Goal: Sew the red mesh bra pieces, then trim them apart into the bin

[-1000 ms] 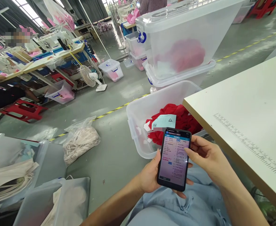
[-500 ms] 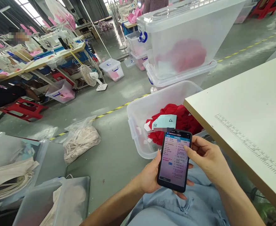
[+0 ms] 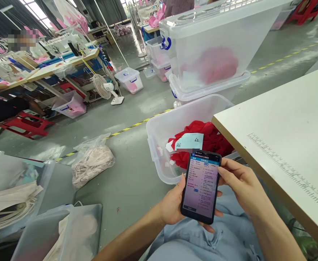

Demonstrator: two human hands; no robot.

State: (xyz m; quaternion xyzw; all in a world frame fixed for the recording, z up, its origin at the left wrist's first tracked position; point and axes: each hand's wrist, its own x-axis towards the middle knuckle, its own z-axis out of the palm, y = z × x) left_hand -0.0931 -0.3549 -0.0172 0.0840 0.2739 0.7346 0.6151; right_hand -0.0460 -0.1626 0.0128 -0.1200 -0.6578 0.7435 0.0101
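Note:
A black smartphone [image 3: 199, 192] is upright in my hands, its lit screen showing lines of text and small blue buttons. My left hand [image 3: 175, 203] is closed around it, thumb along the left edge and fingertips showing past the right edge. At the phone's upper right edge, my right hand [image 3: 240, 181] grips with the thumb in front and bent fingers behind. Just beyond the phone, a pale blue paper slip [image 3: 188, 141] marked 62 lies on red fabric [image 3: 202, 130]. Both are inside an open clear plastic bin [image 3: 159, 127].
On the right a white table [image 3: 284, 119] with ruler markings overhangs the bin. Lidded clear boxes [image 3: 191, 54] are stacked behind. Left are a bag of beige bands [image 3: 96, 163] and bins of beige fabric [image 3: 15, 203]. A fan [image 3: 104, 87] and a seated person [image 3: 1, 101] are farther off.
My right thumb has drawn back from over the screen to the phone's right edge. The phone and my left hand have stayed nearly still.

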